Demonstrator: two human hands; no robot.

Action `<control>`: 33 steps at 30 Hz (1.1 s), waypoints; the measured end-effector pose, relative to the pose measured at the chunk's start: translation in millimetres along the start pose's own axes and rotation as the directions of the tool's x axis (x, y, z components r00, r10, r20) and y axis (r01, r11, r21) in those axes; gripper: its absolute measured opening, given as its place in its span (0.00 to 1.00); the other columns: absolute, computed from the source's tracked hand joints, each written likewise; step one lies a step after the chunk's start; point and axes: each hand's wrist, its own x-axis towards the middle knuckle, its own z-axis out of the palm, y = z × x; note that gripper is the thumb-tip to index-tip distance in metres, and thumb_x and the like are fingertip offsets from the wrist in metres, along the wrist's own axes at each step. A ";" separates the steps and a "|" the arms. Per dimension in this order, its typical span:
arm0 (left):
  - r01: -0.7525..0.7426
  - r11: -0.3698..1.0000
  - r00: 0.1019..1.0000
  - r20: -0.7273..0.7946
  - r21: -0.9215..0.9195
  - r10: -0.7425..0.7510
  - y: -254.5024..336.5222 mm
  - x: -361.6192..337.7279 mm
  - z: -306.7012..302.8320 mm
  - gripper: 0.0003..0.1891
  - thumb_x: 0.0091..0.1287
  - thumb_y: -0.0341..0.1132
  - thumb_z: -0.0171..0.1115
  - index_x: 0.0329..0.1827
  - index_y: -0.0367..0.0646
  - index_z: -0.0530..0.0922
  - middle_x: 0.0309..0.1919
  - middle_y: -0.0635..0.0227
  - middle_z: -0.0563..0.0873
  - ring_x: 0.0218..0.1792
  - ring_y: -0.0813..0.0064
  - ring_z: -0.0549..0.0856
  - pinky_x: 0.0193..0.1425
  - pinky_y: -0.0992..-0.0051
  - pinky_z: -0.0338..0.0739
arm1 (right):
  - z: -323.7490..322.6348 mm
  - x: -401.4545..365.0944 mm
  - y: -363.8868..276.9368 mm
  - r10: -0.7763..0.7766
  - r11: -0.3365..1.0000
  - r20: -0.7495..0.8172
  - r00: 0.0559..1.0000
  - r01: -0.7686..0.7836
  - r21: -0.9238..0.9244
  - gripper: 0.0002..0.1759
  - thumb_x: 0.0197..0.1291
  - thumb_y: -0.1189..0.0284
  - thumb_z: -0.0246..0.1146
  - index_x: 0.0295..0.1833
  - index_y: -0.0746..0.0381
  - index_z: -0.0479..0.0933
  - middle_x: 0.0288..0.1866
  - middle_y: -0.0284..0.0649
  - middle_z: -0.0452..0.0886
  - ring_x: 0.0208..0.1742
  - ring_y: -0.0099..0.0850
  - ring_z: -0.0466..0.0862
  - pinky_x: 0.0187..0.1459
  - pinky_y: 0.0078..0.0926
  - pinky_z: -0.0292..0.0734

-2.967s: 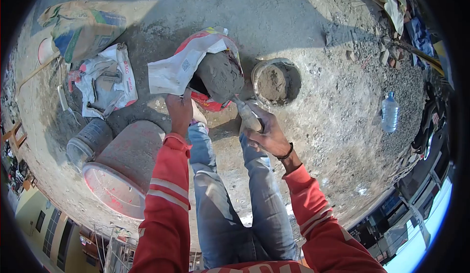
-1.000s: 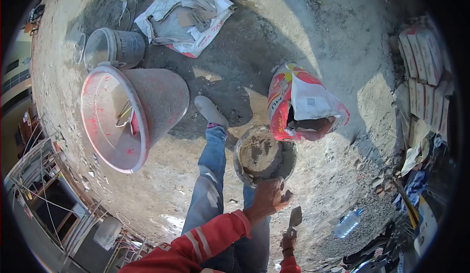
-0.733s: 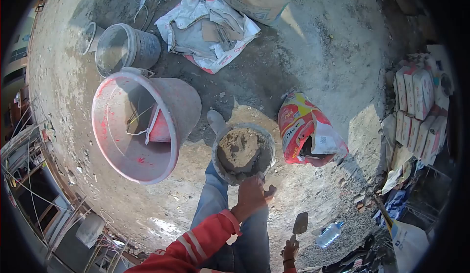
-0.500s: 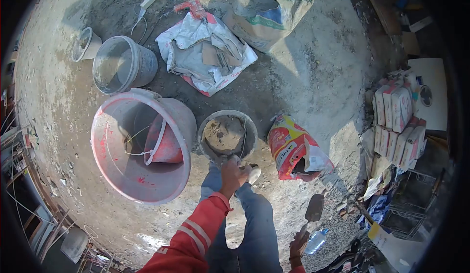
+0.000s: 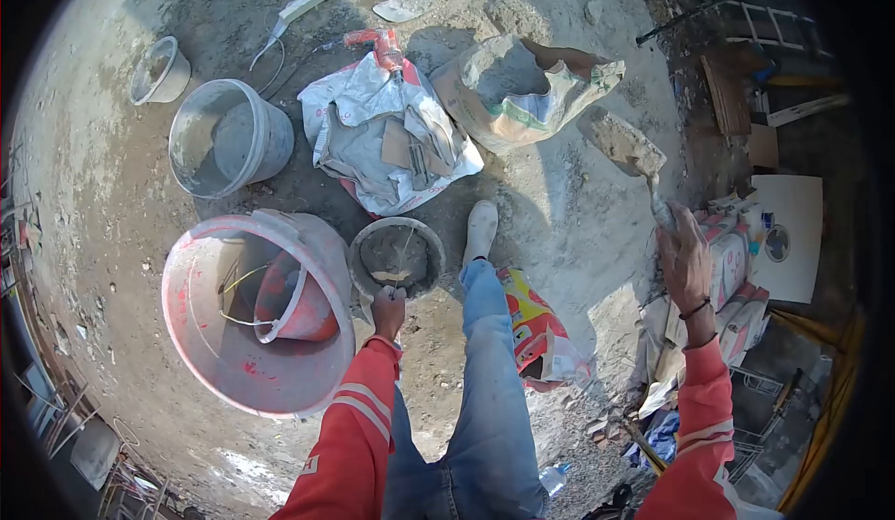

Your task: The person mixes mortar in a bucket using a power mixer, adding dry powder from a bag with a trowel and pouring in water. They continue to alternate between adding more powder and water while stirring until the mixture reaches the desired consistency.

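Note:
My left hand [image 5: 388,311] is closed at the near edge of a small grey bucket [image 5: 436,257], where its thin handle [image 5: 403,240] comes down. Grey, damp-looking material lies inside this bucket. Out to the right, my right hand [image 5: 685,261] is wrapped around the handle of a trowel [image 5: 626,145]. The trowel's flat blade points up and left, away from me, smeared with grey-brown material. Just beyond the blade stands an open paper sack [image 5: 508,114] of grey powder.
Left of the small bucket lies a large pink-stained tub [image 5: 200,371] holding a red bucket [image 5: 312,319]. Farther off are two pails, a torn white sack [image 5: 340,114] and a red power tool [image 5: 378,44]. A red-yellow bag [image 5: 536,333] sits by my leg; stacked packs [image 5: 732,263] stand right.
My right hand has swung the trowel forward and up from low right. One foot has stepped forward, right of the small bucket. My left hand stays at the bucket.

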 end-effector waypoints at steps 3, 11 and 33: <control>0.011 0.996 0.993 -0.116 0.091 0.000 -29.7 20.3 3.5 0.14 0.66 0.41 0.66 0.32 0.36 0.81 0.27 0.50 0.86 0.32 0.48 0.84 0.40 0.55 0.76 | -34.7 166.2 31.7 -0.192 0.954 0.178 0.965 0.227 -0.198 0.21 0.67 0.67 0.65 0.65 0.55 0.77 0.54 0.45 0.86 0.49 0.52 0.87 0.46 0.44 0.82; 0.275 0.941 0.888 -0.428 0.197 -0.170 14.0 42.9 22.1 0.12 0.66 0.37 0.64 0.36 0.34 0.82 0.34 0.45 0.87 0.39 0.41 0.86 0.45 0.52 0.78 | 140.5 523.7 134.5 -0.586 0.759 0.378 0.717 0.649 -0.054 0.27 0.69 0.63 0.64 0.72 0.49 0.74 0.69 0.44 0.81 0.60 0.49 0.84 0.62 0.46 0.78; -0.167 0.672 0.975 -0.220 -0.721 0.005 351.5 213.2 213.3 0.37 0.78 0.44 0.56 0.81 0.27 0.56 0.79 0.42 0.62 0.81 0.51 0.61 0.83 0.62 0.53 | 331.4 589.3 145.0 -0.731 0.550 0.527 0.433 0.831 0.080 0.32 0.68 0.63 0.64 0.77 0.43 0.68 0.59 0.45 0.84 0.60 0.50 0.83 0.60 0.47 0.78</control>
